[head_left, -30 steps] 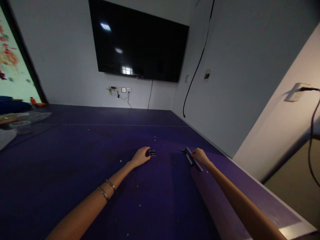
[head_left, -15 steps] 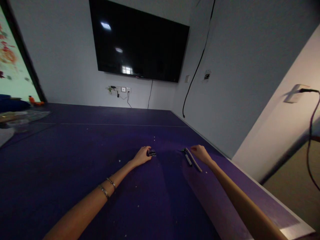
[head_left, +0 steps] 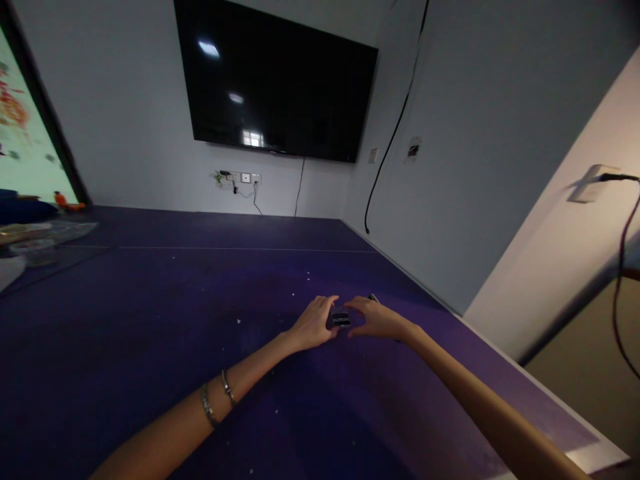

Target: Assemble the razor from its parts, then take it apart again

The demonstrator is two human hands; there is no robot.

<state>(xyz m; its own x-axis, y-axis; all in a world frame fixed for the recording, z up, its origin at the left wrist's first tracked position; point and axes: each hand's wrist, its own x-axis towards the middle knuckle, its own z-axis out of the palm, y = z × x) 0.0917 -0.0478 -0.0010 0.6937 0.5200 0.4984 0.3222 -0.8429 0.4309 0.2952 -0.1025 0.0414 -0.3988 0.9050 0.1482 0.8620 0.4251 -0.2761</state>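
Note:
My left hand (head_left: 314, 323) and my right hand (head_left: 379, 319) meet over the purple table (head_left: 150, 333), to the right of its middle. Between their fingertips is a small dark ribbed object (head_left: 341, 319). The left fingers curl round its left side and hold it. The right hand's fingers reach its right side and touch it. Behind the right hand, only the tip of a thin dark and silver tool (head_left: 373, 297) shows on the table; the hand covers the remainder. Two bracelets sit on my left wrist.
A large dark screen (head_left: 275, 87) hangs on the far wall, with sockets (head_left: 240, 179) and cables below it. The table's right edge (head_left: 500, 360) runs close along a grey wall. Dishes and clutter (head_left: 30, 233) lie at the far left. Small white specks dot the tabletop.
My left hand slid the small dark object to the right. My right hand left the thin tool and moved left to meet the left hand at the object.

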